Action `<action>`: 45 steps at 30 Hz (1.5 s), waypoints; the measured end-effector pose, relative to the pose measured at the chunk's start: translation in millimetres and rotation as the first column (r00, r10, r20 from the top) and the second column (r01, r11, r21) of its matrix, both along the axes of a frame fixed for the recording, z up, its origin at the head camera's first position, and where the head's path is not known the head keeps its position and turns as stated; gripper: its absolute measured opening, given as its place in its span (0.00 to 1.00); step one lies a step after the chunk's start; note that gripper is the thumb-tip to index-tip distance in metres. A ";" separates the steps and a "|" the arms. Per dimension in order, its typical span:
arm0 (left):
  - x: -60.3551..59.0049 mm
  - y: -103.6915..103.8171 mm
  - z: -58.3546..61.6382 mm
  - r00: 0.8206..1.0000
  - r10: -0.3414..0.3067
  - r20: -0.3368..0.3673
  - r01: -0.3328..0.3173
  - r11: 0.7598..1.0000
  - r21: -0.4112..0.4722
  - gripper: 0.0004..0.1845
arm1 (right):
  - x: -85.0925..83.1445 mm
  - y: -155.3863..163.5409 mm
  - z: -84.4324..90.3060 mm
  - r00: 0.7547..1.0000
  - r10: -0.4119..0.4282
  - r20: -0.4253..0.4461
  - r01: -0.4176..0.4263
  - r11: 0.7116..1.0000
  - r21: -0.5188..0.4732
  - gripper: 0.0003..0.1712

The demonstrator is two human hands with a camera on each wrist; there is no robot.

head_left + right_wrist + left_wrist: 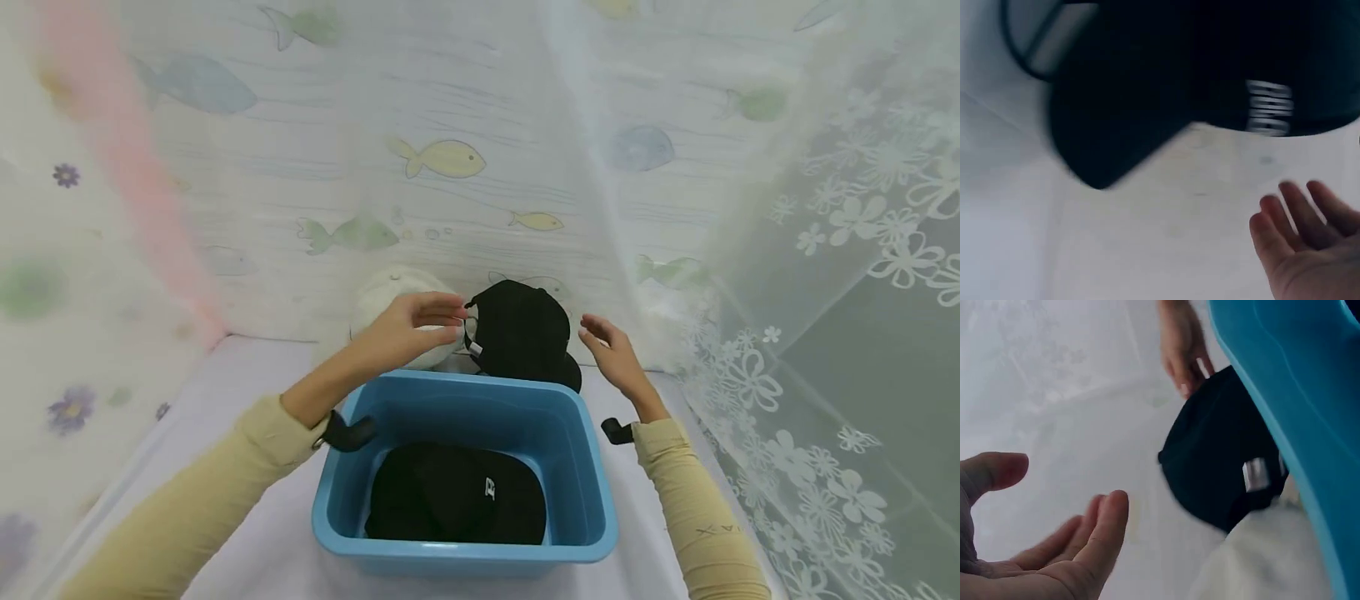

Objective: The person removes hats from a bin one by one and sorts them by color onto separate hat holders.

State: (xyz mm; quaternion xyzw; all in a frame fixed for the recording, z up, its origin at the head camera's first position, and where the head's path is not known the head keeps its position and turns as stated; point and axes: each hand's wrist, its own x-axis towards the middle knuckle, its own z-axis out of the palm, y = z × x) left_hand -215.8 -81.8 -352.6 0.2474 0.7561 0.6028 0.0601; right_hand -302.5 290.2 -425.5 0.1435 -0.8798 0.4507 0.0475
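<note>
Fish-print backdrop; one black cap (457,494) lies inside the blue bin (341,492). Behind the bin, both the left hand (408,329) and right hand (611,350) are open and empty beside a second black cap (521,333); a white cap (375,304) also remains out.

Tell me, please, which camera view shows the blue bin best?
The head view: the whole blue bin is visible there, with a black cap lying inside. The left wrist view shows only a part of its outer wall. The right wrist view does not show it.
</note>
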 end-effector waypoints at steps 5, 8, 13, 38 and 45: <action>-45.7 36.0 -14.3 0.945 -0.015 0.327 0.010 1.000 0.018 0.35 | 2.7 16.2 -49.9 0.960 -0.184 0.211 0.193 0.981 -0.022 0.38; -65.3 53.4 -23.7 0.893 0.012 0.450 -0.046 0.997 0.064 0.34 | 6.3 18.3 -66.5 0.917 -0.181 0.357 0.229 0.968 -0.099 0.39; -83.9 65.4 -30.9 0.804 0.044 0.593 -0.186 0.966 0.181 0.33 | 8.2 18.4 -76.9 0.870 -0.059 0.490 0.210 0.943 -0.259 0.36; -113.3 80.2 -31.5 0.684 0.134 0.717 -0.333 0.932 0.143 0.27 | -7.2 18.0 -66.7 0.811 -0.117 0.574 0.355 0.878 -0.322 0.40; -114.1 89.7 -38.1 0.706 0.140 0.694 -0.382 0.901 0.206 0.32 | -11.2 24.4 -56.4 0.822 -0.194 0.535 0.367 0.899 -0.238 0.39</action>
